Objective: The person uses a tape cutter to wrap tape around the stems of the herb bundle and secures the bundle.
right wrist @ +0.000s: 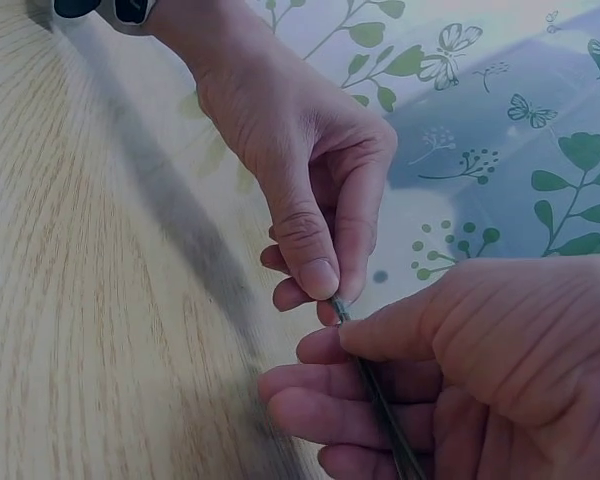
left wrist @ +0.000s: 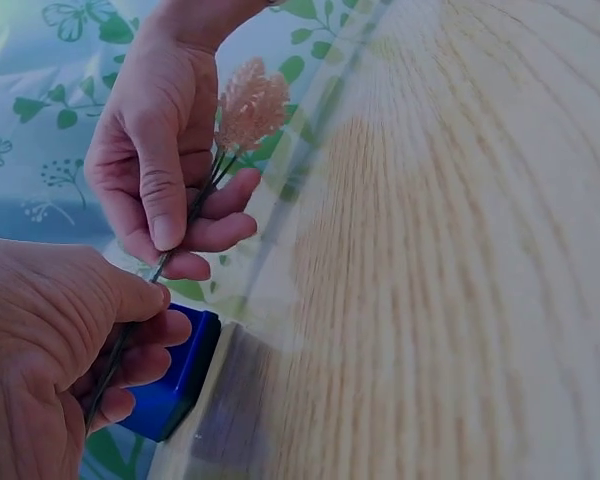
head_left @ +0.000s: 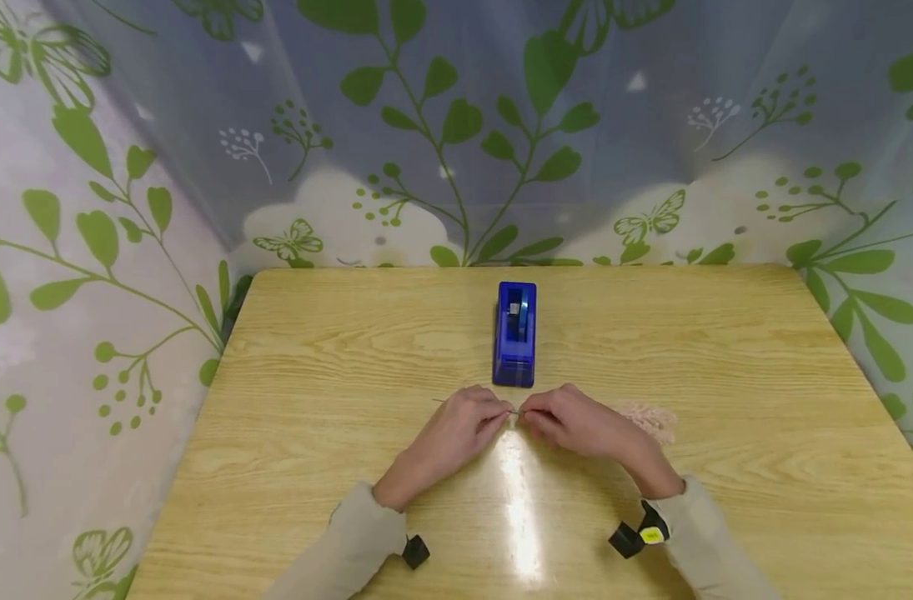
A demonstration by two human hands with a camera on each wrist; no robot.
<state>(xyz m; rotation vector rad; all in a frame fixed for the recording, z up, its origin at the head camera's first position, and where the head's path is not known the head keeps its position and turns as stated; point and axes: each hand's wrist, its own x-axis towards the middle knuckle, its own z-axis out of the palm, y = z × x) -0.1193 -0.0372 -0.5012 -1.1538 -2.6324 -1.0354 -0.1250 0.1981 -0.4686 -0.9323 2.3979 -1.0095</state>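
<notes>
Thin dark stems of an artificial flower (left wrist: 180, 235) run between both hands, in front of a blue tape dispenser (head_left: 514, 367). My left hand (head_left: 464, 429) pinches the stems between thumb and fingers. Close beside it, my right hand (head_left: 576, 421) pinches the same stems nearer the bloom, its thumb (left wrist: 160, 200) lying along them. The fluffy pale pink flower head (left wrist: 252, 105) sticks out past the right hand; its stems (right wrist: 380, 410) cross that palm in the right wrist view. A small pale, shiny patch shows on the stems between the hands; I cannot tell what it is.
The wooden table (head_left: 313, 333) carries the dispenser, which stands just beyond the hands. A leaf-patterned curtain (head_left: 456, 167) hangs behind the table and at both sides. Dark wrist camera mounts (head_left: 415, 552) sit at both sleeves.
</notes>
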